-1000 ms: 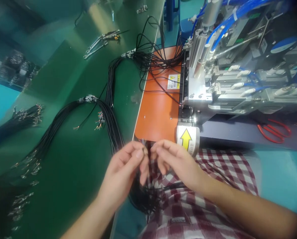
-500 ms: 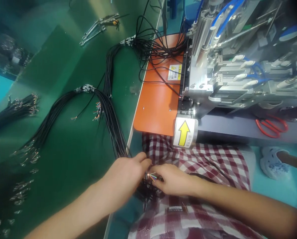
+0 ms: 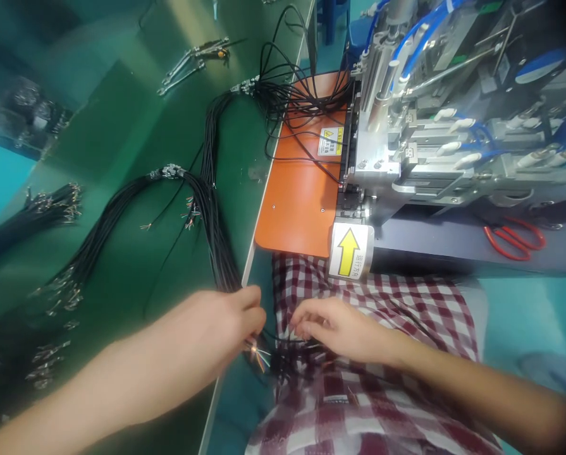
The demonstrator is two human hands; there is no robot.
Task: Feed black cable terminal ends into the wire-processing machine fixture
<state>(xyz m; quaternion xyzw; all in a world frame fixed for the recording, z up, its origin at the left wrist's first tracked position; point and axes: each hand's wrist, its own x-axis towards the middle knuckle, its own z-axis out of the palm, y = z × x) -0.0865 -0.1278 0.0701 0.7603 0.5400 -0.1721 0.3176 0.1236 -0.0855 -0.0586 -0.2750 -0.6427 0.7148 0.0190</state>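
Note:
My left hand [image 3: 238,316] is closed at the table's front edge, holding a black cable whose stripped end shows fanned-out coloured wires [image 3: 262,360]. To its right, my right hand [image 3: 325,325] hovers over the lap, fingers loosely curved and apart, with nothing visible between them. Below both hands, a dark tangle of black cables [image 3: 292,370] lies on the checked cloth, partly blurred. A thick bundle of black cables [image 3: 219,240] runs from beside my left hand up the green table [image 3: 169,253] and bends round at metal connectors [image 3: 171,171].
A metal machine [image 3: 382,145] with blue air tubes stands at the right, behind an orange plate [image 3: 296,208]. More cables [image 3: 306,95] cross that plate. Red-handled scissors [image 3: 513,240] lie on the machine base. Another cable bundle [image 3: 50,205] rests at the left.
My left hand has moved left with the cable, away from my right hand. My right hand's fingers have come off the coloured wire end and loosened.

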